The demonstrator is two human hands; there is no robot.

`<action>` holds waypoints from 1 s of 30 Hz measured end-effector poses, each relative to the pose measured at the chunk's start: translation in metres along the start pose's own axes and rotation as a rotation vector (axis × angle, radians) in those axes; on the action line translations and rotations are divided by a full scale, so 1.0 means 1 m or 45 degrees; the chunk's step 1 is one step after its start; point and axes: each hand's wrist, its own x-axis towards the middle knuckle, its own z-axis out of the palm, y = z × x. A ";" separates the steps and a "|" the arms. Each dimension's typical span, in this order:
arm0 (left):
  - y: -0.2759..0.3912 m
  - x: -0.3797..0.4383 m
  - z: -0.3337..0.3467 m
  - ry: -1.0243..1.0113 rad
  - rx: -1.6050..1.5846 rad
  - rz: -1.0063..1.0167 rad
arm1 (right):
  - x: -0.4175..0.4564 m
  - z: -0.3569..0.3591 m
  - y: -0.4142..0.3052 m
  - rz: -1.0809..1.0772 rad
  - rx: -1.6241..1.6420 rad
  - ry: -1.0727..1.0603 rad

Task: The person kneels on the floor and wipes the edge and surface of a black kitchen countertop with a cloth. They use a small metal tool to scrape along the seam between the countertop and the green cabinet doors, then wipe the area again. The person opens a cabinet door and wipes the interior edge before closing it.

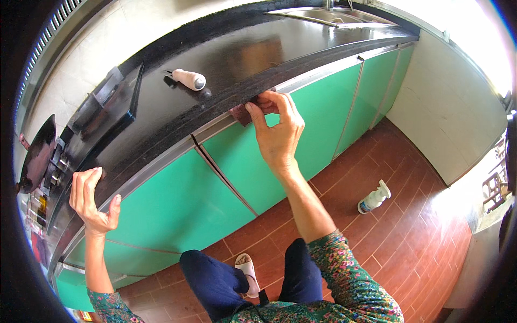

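My right hand pinches a dark maroon cloth between thumb and fingers. The cloth lies against the metal strip just under the front edge of the black countertop, above a green cabinet door. Part of it is hidden behind my fingers. Farther left, my left hand rests its fingertips on the counter's front edge, thumb apart, holding nothing. Behind the cloth, a white-handled tool with a dark, thin tip lies on the countertop; its exact kind is unclear.
A stainless steel sink is set into the counter's far right end. At the left are a black stove panel and a wok. On the red tiled floor, a white spray bottle stands right of my legs.
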 end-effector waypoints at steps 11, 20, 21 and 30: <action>-0.003 -0.005 0.000 0.004 0.006 0.000 | 0.015 -0.004 0.025 0.041 -0.179 0.188; -0.005 -0.007 -0.002 -0.014 -0.026 0.006 | 0.049 -0.024 0.041 0.004 -0.420 0.300; -0.004 -0.007 -0.001 -0.016 -0.042 -0.016 | 0.047 -0.022 0.036 0.086 -0.443 0.290; -0.001 -0.002 0.000 0.003 0.011 -0.013 | 0.023 -0.006 0.018 -0.148 -0.327 0.137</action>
